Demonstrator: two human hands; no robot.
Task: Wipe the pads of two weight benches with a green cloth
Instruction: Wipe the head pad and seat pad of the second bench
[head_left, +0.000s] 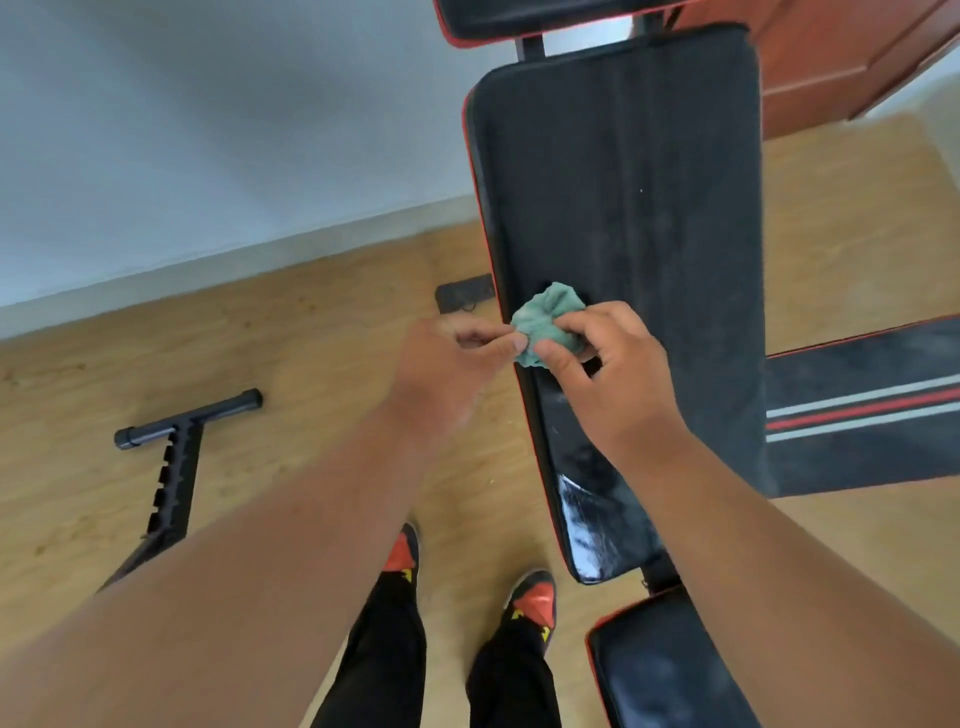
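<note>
the long bench pad (623, 234) runs lengthwise, its red-piped left edge bordering open wood floor (311, 364). counted: one green cloth (545, 325), two hands, one striped pad (862, 410) at right. left hand (441, 374) and right hand (608, 374) both pinch the bunched cloth, fingers clamped on it, above the pad's left edge.

wooden floor (311, 364), weight benches (623, 208), black frame part (176, 467)

Home gym room: weight bench (623, 234), wood floor (311, 364), white wall (208, 130)
</note>
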